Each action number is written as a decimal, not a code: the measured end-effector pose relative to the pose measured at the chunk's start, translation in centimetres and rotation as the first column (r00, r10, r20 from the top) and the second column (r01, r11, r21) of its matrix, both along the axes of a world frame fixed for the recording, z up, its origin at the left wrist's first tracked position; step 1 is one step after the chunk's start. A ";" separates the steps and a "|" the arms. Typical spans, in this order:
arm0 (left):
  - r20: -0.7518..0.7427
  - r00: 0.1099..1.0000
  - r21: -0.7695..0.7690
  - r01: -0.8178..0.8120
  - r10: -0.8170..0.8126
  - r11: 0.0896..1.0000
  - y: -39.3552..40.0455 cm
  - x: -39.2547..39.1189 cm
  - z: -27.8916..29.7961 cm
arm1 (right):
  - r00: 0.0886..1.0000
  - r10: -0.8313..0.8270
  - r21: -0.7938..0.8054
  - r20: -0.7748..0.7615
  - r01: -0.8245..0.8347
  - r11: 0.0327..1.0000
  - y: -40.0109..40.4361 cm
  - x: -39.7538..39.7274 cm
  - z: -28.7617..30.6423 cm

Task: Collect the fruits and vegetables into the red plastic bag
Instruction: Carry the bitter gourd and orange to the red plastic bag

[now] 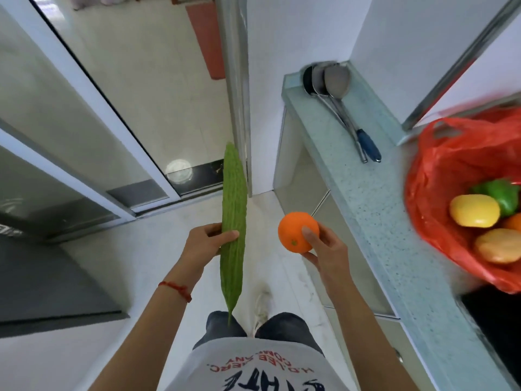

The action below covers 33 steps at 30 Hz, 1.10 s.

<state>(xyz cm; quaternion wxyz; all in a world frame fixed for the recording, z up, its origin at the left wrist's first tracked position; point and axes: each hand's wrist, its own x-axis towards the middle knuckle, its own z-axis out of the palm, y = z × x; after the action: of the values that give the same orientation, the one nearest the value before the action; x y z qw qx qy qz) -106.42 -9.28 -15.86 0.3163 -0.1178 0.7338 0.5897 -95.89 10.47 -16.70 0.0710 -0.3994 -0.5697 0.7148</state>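
My left hand (201, 244) grips a long green bitter gourd (233, 210) around its middle, holding it nearly upright over the floor. My right hand (324, 249) holds an orange (294, 231) by thumb and fingers, just left of the counter. The red plastic bag (445, 176) sits open on the counter at the right edge. Inside it lie a yellow fruit (473, 210), a green pepper (500, 193), a tan potato-like piece (499, 249) and part of another orange item (514, 221).
A pale speckled counter (375, 221) runs along the right. Steel ladles with a blue-handled utensil (346, 108) lie at its far end. A glass sliding door (118, 108) stands ahead on the left, above a tiled floor (158, 266). A dark hob (496, 328) lies near the bag.
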 end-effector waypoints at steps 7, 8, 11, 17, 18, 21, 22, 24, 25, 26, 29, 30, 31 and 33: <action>-0.031 0.965 0.003 0.261 -0.261 0.965 7.7 -2.8 1.1 | 0.977 -0.215 0.017 -0.007 0.215 0.976 4.6 0.1 0.8; -0.038 0.952 0.005 0.303 -0.303 0.953 8.8 -3.1 1.2 | 0.965 -0.263 0.011 -0.005 0.263 0.965 5.2 0.4 0.8; -0.040 0.900 0.008 0.435 -0.434 0.901 12.1 -4.2 1.4 | 0.916 -0.402 -0.027 -0.002 0.402 0.915 6.8 1.8 1.0; -0.033 0.738 0.038 0.674 -0.673 0.737 18.6 -5.5 1.6 | 0.766 -0.643 -0.014 0.009 0.643 0.766 8.8 4.3 1.5; -0.032 0.711 0.048 0.703 -0.703 0.709 19.6 -5.6 1.7 | 0.733 -0.681 -0.015 0.002 0.681 0.732 8.9 4.6 1.6; -0.058 0.625 0.045 0.781 -0.779 0.623 22.1 -5.7 2.2 | 0.666 -0.746 0.000 -0.010 0.746 0.666 8.8 5.2 2.0; -0.061 0.593 0.045 0.805 -0.803 0.591 22.8 -5.8 2.2 | 0.648 -0.762 0.005 -0.013 0.762 0.648 8.7 5.3 2.0; -0.055 0.546 0.049 0.838 -0.836 0.543 23.8 -5.9 2.1 | 0.605 -0.796 0.010 -0.018 0.796 0.605 8.4 5.4 2.1; -0.050 0.532 0.051 0.846 -0.845 0.530 24.4 -6.0 2.0 | 0.581 -0.813 0.010 -0.020 0.814 0.581 8.3 5.5 2.1; -0.045 0.520 0.057 0.854 -0.853 0.517 24.9 -6.0 1.9 | 0.560 -0.829 0.009 -0.021 0.829 0.559 8.3 5.5 2.1; -0.054 0.477 0.058 0.878 -0.877 0.474 26.6 -5.8 1.6 | 0.511 -0.859 0.013 -0.019 0.859 0.511 8.5 5.7 2.0; -0.053 0.470 0.059 0.882 -0.881 0.467 27.2 -5.6 1.6 | 0.501 -0.865 0.017 -0.019 0.866 0.501 8.6 5.9 2.1; -0.049 0.462 0.063 0.886 -0.885 0.459 27.9 -5.4 1.6 | 0.491 -0.871 0.021 -0.019 0.871 0.490 8.9 6.2 2.1; -0.043 0.458 0.074 0.888 -0.888 0.455 29.4 -5.0 1.6 | 0.474 -0.880 0.022 -0.025 0.880 0.474 9.8 6.7 2.3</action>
<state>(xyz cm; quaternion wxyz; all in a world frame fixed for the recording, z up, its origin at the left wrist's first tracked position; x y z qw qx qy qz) -111.40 20.15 -14.23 0.5823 0.2943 0.6617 0.3695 -89.21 20.25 -14.42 0.4367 -0.6301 -0.2954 0.5700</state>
